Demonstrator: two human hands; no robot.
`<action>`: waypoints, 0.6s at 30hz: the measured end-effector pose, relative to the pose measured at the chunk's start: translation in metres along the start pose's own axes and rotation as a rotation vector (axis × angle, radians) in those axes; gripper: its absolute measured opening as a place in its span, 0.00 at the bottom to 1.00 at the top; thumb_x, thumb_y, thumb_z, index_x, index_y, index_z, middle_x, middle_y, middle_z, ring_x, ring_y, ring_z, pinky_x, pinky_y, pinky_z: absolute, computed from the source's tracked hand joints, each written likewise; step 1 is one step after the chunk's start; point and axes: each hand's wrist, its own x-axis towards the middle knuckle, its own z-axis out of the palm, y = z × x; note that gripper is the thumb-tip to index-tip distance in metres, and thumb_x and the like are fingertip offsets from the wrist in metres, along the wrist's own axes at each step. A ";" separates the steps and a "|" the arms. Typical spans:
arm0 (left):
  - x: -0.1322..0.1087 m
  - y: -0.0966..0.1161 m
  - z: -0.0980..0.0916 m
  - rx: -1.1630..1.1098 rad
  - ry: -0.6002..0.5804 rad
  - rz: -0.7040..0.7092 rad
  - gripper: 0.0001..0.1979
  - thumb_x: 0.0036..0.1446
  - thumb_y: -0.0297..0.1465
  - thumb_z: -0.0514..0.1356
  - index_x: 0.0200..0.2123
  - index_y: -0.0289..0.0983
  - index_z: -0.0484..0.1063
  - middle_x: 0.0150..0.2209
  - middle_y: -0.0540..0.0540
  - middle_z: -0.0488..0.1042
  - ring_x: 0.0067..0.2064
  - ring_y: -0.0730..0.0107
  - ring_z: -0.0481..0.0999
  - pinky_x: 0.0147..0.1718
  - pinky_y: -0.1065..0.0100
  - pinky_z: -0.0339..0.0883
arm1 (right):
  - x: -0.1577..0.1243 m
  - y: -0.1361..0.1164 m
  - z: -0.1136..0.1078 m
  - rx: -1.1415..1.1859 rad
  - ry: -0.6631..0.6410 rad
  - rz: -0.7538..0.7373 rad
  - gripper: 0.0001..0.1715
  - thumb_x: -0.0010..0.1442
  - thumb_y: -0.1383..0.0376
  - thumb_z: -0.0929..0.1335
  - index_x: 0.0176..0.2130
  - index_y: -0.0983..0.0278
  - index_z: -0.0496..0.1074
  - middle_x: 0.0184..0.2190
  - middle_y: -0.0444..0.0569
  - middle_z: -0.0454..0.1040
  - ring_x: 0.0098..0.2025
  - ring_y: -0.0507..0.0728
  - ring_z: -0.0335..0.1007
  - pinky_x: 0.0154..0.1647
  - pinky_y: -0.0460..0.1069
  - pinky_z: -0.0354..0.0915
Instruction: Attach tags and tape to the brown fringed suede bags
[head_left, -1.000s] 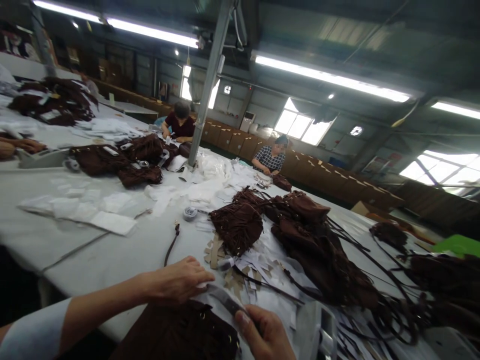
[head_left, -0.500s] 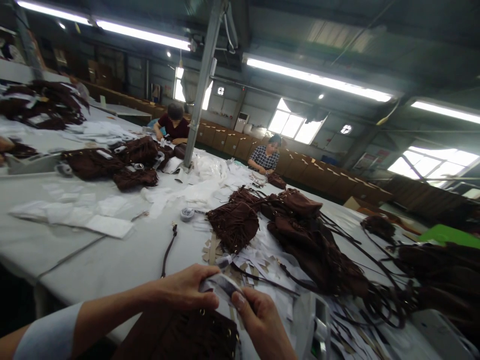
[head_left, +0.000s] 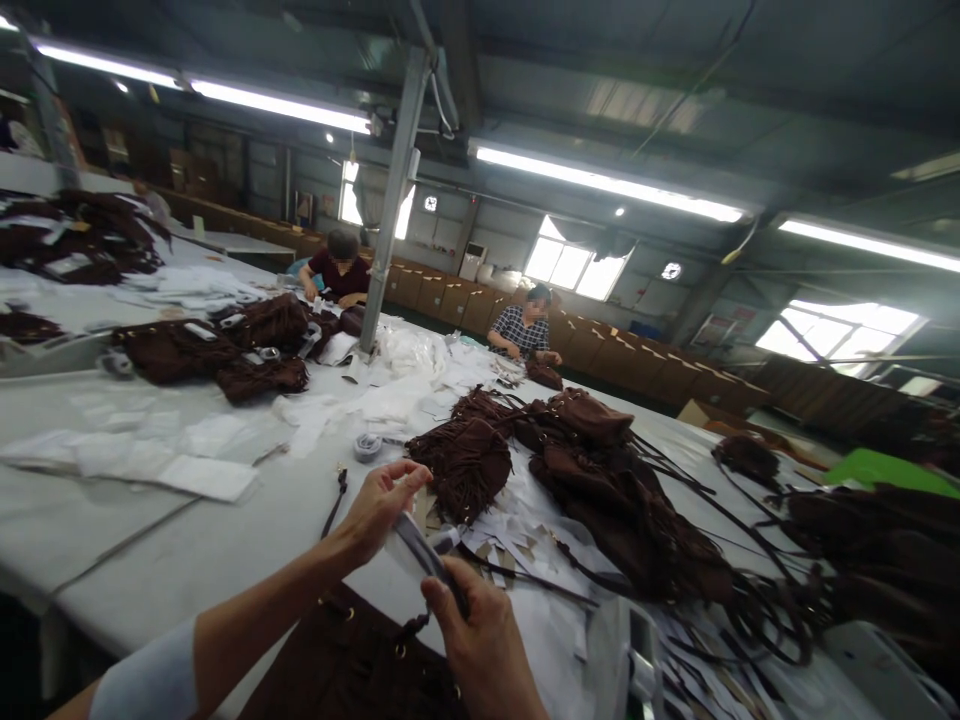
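My left hand (head_left: 379, 505) is raised above the table edge, its fingers pinched on the upper end of a dark strap wrapped in clear plastic film (head_left: 417, 542). My right hand (head_left: 480, 640) grips the lower end of the same strap, fingers closed. Below both hands lies a brown suede bag (head_left: 352, 665) with metal eyelets, partly cut off by the picture's bottom edge. A loose thin brown strap (head_left: 334, 500) lies on the grey table (head_left: 225, 525) just left of my left hand.
Several brown fringed bags (head_left: 469, 460) and a tangle of straps (head_left: 637, 520) lie ahead and to the right, among white paper scraps (head_left: 540, 525). More bags (head_left: 217, 345) and white sheets (head_left: 150, 455) lie at left. Two other people (head_left: 341, 270) (head_left: 525, 325) work at the table's far side beside a metal post (head_left: 386, 215).
Both hands have lifted off the bag and away from the table edge, raising the wrapped strap; my left hand now pinches its upper end higher up.
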 end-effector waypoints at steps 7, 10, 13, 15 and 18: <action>0.003 0.009 0.015 -0.615 0.113 -0.212 0.11 0.60 0.38 0.55 0.32 0.37 0.68 0.09 0.61 0.50 0.09 0.81 0.47 0.09 0.79 0.41 | 0.010 0.006 0.048 0.201 0.189 -0.036 0.18 0.51 0.58 0.71 0.42 0.63 0.73 0.27 0.43 0.76 0.28 0.54 0.70 0.31 0.44 0.62; 0.004 0.003 0.015 -0.892 0.152 -0.276 0.17 0.66 0.36 0.46 0.29 0.35 0.66 0.09 0.61 0.47 0.09 0.81 0.46 0.09 0.78 0.41 | 0.018 0.016 0.079 0.412 0.417 0.014 0.21 0.52 0.53 0.70 0.41 0.66 0.73 0.29 0.46 0.77 0.31 0.55 0.71 0.33 0.45 0.66; 0.003 -0.009 0.012 -1.043 0.208 -0.298 0.18 0.67 0.35 0.45 0.27 0.35 0.65 0.09 0.60 0.47 0.09 0.80 0.49 0.10 0.77 0.42 | 0.022 0.031 0.103 0.529 0.590 0.085 0.25 0.53 0.49 0.69 0.39 0.67 0.73 0.31 0.49 0.77 0.34 0.57 0.73 0.35 0.47 0.68; 0.002 -0.017 0.011 -1.093 0.206 -0.314 0.19 0.67 0.34 0.45 0.26 0.36 0.65 0.10 0.60 0.47 0.10 0.79 0.51 0.10 0.76 0.43 | 0.022 0.038 0.111 0.547 0.619 0.126 0.26 0.53 0.48 0.69 0.40 0.67 0.73 0.32 0.50 0.78 0.35 0.58 0.73 0.36 0.47 0.69; 0.000 -0.025 0.012 -1.134 0.190 -0.334 0.19 0.67 0.34 0.44 0.25 0.36 0.64 0.10 0.59 0.47 0.11 0.78 0.52 0.11 0.76 0.44 | 0.022 0.039 0.112 0.538 0.675 0.185 0.31 0.50 0.47 0.70 0.43 0.69 0.74 0.37 0.54 0.78 0.39 0.60 0.74 0.39 0.49 0.69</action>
